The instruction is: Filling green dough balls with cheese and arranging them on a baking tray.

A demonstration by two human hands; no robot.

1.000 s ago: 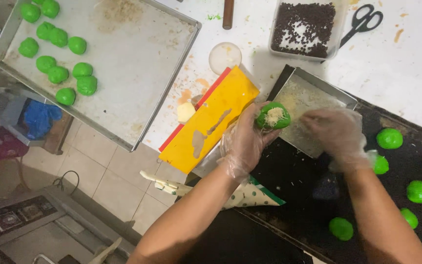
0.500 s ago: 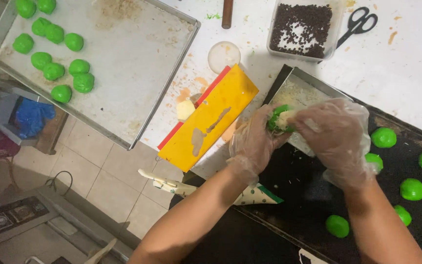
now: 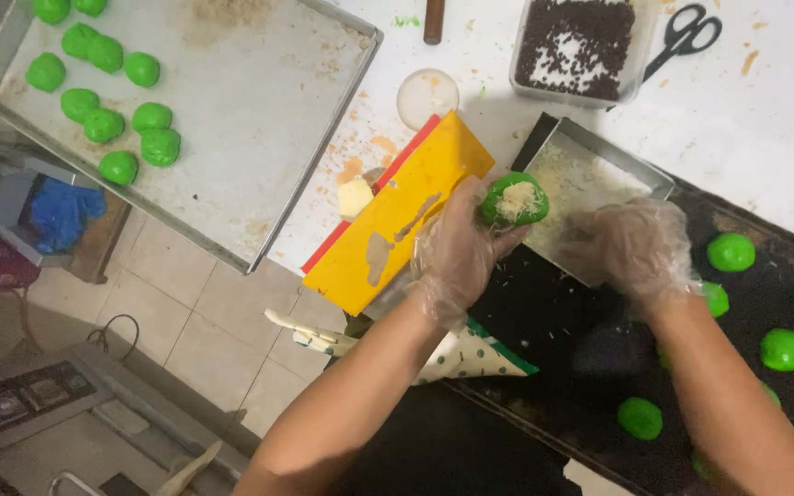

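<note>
Both my hands wear thin clear plastic gloves. My left hand (image 3: 457,248) holds a green dough ball (image 3: 514,199) with a pale crumbly filling showing on its top, above the edge of a small metal tin (image 3: 631,165). My right hand (image 3: 634,253) hovers just right of it, over the tin's near corner, fingers curled and blurred, apparently holding nothing. The tin holds pale shredded filling.
A dark tray (image 3: 553,321) at the right carries several green balls (image 3: 783,349). A large metal tray (image 3: 259,110) at the left has several more green balls (image 3: 103,124). Yellow-and-red boards (image 3: 397,216), a tub of dark chips (image 3: 576,46), scissors (image 3: 686,37) and a small round lid (image 3: 427,95) lie on the white counter.
My right hand was on the ball half a second ago and has pulled away to the right. The ball stays in my left hand, filling side up.
</note>
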